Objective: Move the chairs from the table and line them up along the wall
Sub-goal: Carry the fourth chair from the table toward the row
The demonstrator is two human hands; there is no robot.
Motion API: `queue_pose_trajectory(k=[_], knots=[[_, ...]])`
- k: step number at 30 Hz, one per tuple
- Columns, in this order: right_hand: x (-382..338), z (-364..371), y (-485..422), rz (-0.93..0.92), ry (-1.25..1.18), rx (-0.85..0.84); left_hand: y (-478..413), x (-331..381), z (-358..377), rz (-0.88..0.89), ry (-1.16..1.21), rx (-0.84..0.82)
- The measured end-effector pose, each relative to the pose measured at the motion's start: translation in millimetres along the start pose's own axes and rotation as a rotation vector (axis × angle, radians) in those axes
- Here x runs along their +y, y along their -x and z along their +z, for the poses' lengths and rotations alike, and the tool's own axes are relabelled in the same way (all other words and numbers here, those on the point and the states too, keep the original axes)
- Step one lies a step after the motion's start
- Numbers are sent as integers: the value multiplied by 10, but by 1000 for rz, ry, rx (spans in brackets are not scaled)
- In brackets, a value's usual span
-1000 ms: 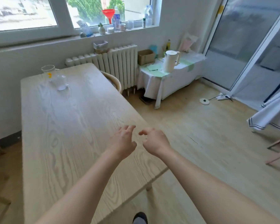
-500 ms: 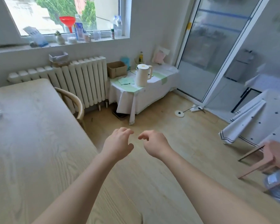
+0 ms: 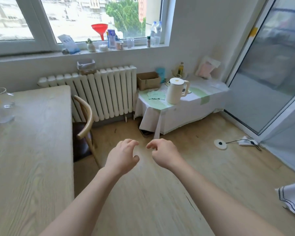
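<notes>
Head view: both arms are reaching forward over the floor. Left hand [image 3: 122, 158] and right hand [image 3: 163, 155] are hanging loosely curled, grasping nothing. The chair [image 3: 85, 123] is sitting tucked against the table [image 3: 32, 150] edge, near the radiator [image 3: 106, 92], apart from both hands.

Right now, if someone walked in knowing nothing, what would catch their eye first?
Probably the two bare hands, left hand and right hand, held out empty with curled fingers over the wooden floor. Just left of them a chair with a curved wooden back sits tucked against the long pale table, in front of the white radiator. Up on the windowsill, a bright red funnel stands out.
</notes>
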State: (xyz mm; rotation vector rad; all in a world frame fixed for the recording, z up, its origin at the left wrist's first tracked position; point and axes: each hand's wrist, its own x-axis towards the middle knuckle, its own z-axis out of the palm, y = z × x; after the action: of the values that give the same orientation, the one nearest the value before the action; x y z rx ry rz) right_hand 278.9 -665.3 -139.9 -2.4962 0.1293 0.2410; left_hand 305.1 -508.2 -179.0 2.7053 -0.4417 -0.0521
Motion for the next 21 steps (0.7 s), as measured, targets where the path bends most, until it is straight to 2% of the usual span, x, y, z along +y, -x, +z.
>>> queue_pose_trajectory(k=[10,21], knots=[[-115,78,-1006,-175,8,-183,-606,-315,-112,-178,-8,35],[-942,375,-2861,-292,129,-251,-1960,-1624,-411,-306,64,112]])
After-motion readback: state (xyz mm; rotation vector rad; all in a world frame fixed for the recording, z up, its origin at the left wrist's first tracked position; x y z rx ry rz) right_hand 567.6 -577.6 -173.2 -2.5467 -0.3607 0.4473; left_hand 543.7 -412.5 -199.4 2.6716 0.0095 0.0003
